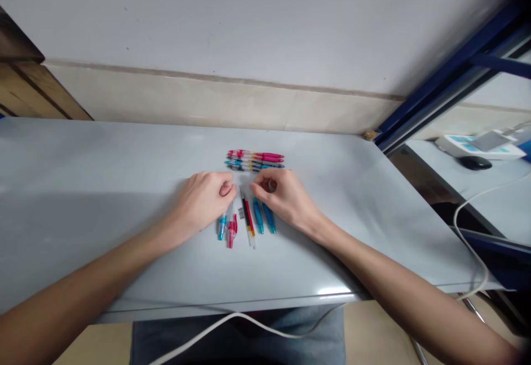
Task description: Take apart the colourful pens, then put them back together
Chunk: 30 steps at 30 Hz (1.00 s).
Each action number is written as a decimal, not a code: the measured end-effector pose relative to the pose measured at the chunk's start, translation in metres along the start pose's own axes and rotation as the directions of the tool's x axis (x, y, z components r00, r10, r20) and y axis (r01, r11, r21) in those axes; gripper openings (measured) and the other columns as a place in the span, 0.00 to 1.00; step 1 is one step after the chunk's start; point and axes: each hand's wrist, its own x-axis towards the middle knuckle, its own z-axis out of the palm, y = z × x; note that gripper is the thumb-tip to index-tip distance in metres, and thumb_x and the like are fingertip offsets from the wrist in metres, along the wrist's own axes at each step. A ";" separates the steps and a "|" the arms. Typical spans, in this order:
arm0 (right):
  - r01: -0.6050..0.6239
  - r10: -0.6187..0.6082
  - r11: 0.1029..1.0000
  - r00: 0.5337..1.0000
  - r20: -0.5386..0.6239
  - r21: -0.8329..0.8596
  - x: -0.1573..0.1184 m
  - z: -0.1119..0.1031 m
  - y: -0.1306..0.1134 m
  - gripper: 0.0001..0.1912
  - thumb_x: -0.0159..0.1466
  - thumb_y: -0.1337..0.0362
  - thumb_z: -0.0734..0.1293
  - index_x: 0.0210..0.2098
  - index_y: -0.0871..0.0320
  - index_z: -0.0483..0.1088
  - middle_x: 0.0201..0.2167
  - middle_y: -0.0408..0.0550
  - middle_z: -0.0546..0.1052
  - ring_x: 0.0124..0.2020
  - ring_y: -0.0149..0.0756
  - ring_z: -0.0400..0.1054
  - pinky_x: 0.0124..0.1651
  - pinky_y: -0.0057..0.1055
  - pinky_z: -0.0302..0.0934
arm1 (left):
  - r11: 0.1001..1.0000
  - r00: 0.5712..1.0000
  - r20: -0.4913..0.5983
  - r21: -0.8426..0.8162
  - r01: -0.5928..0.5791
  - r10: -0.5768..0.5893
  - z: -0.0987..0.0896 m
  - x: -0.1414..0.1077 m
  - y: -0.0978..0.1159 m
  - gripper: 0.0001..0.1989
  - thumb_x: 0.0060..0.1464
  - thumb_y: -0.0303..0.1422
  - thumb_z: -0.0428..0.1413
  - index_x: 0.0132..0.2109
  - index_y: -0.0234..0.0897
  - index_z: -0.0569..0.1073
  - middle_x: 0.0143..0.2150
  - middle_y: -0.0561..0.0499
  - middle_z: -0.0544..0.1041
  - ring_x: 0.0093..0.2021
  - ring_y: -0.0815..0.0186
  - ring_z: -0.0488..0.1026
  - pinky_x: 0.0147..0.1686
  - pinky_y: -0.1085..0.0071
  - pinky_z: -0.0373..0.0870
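Note:
My left hand [209, 202] is closed at the tops of a blue-tipped clear pen barrel [223, 227] and a pink-tipped one [231, 235]; what its fingers hold, if anything, is hidden. My right hand [286, 196] is curled, thumb and forefinger together, above two blue pen parts [258, 215]; anything in that pinch is too small to make out. Between the hands lie a black refill [248, 213] and a red refill [250, 218], beside small clear or grey pieces [241, 213]. Behind the hands, several assembled pens [257, 157] in pink, grey and blue lie in a stack of rows.
The pale table [166, 276] stands against a wall. A white cable [458, 210] runs down at the right and across below the front edge. Beyond a blue metal frame [440, 61], a second table holds a black mouse [475, 163] and a white device [452, 145].

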 end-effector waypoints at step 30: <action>0.208 -0.209 0.978 0.977 -0.044 -0.028 0.003 -0.008 0.002 0.17 0.76 0.60 0.58 0.32 0.57 0.68 0.30 0.45 0.72 0.29 0.33 0.60 0.35 0.31 0.52 | 0.880 0.865 -0.205 0.240 -0.410 0.459 -0.006 0.013 -0.028 0.16 0.69 0.30 0.46 0.56 0.38 0.75 0.38 0.46 0.74 0.41 0.58 0.71 0.42 0.63 0.68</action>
